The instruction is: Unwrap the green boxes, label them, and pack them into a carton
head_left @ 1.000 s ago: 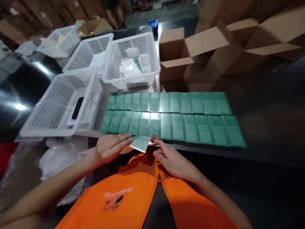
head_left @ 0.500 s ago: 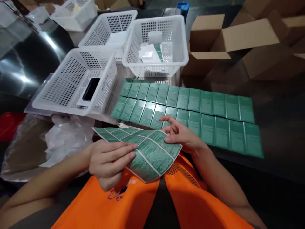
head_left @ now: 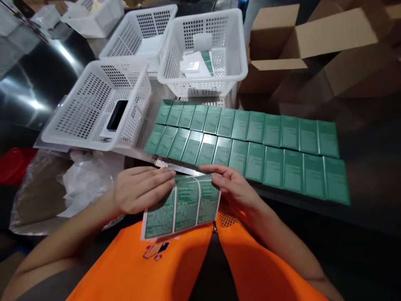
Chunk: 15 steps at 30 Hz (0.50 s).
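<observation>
Both our hands grip one label sheet [head_left: 183, 205] by its far edge: our left hand [head_left: 140, 189] pinches the left corner with fingers laid over the top, and our right hand [head_left: 233, 187] pinches the right corner. The sheet hangs between them toward us, over the orange vest [head_left: 150, 267], showing three green labels side by side. To the left lie crumpled plastic [head_left: 84, 179] and a white basket [head_left: 78, 121] with a phone [head_left: 117, 115] inside. Just beyond our fingers, two rows of green boxes [head_left: 250, 146] run rightward on the dark table [head_left: 360, 217]. Farther off stand more baskets [head_left: 203, 79] and open cartons [head_left: 300, 46].
</observation>
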Available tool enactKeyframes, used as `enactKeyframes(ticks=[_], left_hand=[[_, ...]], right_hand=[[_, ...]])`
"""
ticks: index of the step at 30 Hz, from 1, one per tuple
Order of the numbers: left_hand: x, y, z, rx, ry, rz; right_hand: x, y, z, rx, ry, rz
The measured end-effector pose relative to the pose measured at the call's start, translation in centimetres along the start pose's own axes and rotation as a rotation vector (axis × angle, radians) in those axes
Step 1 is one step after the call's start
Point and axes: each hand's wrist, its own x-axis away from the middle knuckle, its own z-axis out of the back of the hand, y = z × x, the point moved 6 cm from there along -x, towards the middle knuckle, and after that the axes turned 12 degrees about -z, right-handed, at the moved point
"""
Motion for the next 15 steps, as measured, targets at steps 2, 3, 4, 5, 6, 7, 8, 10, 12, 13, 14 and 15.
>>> enactKeyframes(ticks=[2, 3, 4, 5, 6, 7, 8, 10, 12, 13, 14, 15], left_hand=[[-0.2, 0.8, -0.2, -0.076, -0.086, -0.225], [-0.1, 0.7, -0.3, -0.104, -0.136, -0.285], [-0.1, 0.3, -0.2, -0.111, -0.179, -0.293], [0.0, -0.2, -0.1, -0.104, -0.218, -0.275], [0.0, -0.6, 0.0, -0.086, -0.254, -0.24], [0.2, -1.0, 0.1, -0.055, -0.289, -0.202], [0.3, -1.4, 0.0, -0.018, -0.311, -0.149], [0.3, -2.2, 0.0, 0.048, -0.267, -0.022], [0.2, -3.1, -0.2, 0.113, -0.112, 0.118], [0.2, -3.4, -0.5, 0.163, -0.016, 0.176], [0.2, -3.8, -0.9, 0.228, 0.074, 0.229], [0.1, -4.2, -1.4, 0.313, 0.147, 0.273]], right_hand=[[-0.1, 0.1, 0.2, -0.043, 0.034, 0.015], [-0.1, 0.1, 0.4, -0.033, 0.063, 0.037], [0.0, -0.1, 0.6, -0.01, 0.095, 0.064], [0.1, -0.2, 0.8, 0.02, 0.122, 0.09], [0.3, -0.4, 0.9, 0.052, 0.142, 0.112], [0.5, -0.5, 1.0, 0.083, 0.16, 0.133], [0.8, -0.7, 1.0, 0.112, 0.177, 0.157], [1.5, -1.1, 1.0, 0.151, 0.207, 0.211], [2.0, -1.5, 0.8, 0.184, 0.219, 0.258], [2.2, -1.8, 0.7, 0.215, 0.23, 0.285], [2.5, -2.1, 0.6, 0.262, 0.252, 0.321], [2.7, -2.4, 0.6, 0.322, 0.288, 0.367]])
